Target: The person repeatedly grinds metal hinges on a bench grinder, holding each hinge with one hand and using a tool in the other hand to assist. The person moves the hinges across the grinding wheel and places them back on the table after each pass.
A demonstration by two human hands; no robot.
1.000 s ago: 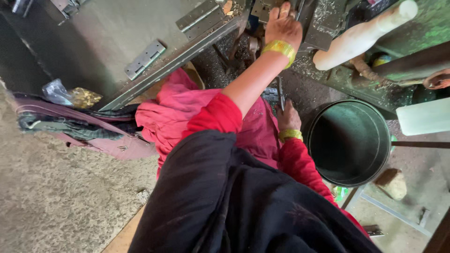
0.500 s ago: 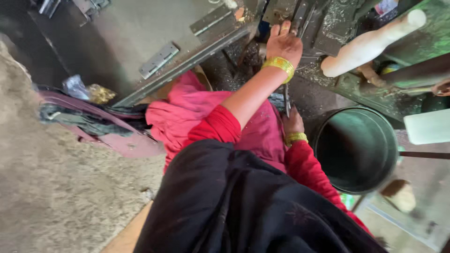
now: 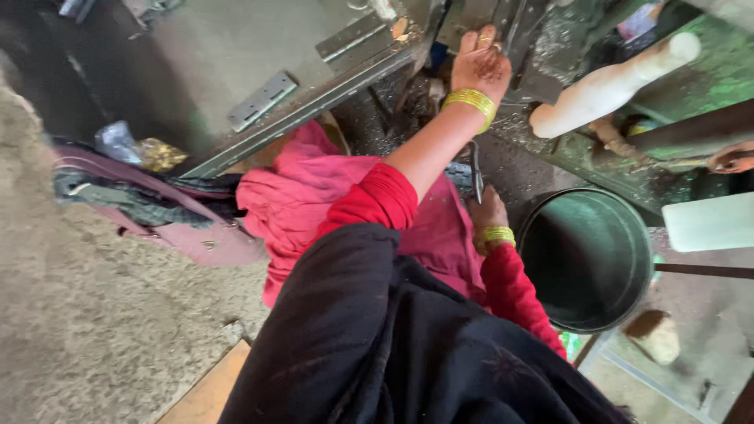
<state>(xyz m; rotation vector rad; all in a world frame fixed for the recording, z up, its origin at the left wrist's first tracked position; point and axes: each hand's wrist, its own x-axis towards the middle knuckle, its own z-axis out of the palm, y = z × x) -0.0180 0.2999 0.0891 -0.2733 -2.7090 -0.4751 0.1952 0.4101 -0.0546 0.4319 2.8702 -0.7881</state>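
Metal bar: we see a dark metal bar [image 3: 514, 35] at the top of the view, running upright along the grimy machine frame; our left hand's fingertips lie against its left side.
Left fingers: the fingers [image 3: 470, 43] of our left hand [image 3: 481, 67] are stretched out fairly straight and close together, pressing flat on the metal rather than wrapped round anything; whether they pinch something underneath we cannot tell.
Left wrist: a yellow bangle [image 3: 470, 104] sits just behind the hand, and a red sleeve [image 3: 377, 200] is pushed up past the forearm.
Right fingers: our right hand [image 3: 487, 210] is curled shut round a thin metal tool [image 3: 476, 169], whose slim shaft rises from the fist toward the left forearm; the fingertips themselves are hidden.
Right wrist: a second yellow bangle [image 3: 495, 235] rings it, with more red sleeve below.
Beside the right hand: a dark round bucket [image 3: 589, 259] stands just to its right, mouth open toward us.
Beyond the left hand: a pale wooden handle [image 3: 613, 82] slants up to the right of the fingers, and a grey sheet-metal panel [image 3: 236, 55] with a hinge plate [image 3: 261, 100] lies to their left.
Nearest us: pink cloth [image 3: 306, 196] covers the lap, under a black garment [image 3: 377, 345].
Far right edge: another person's hand [image 3: 730, 157] shows, well apart from ours.
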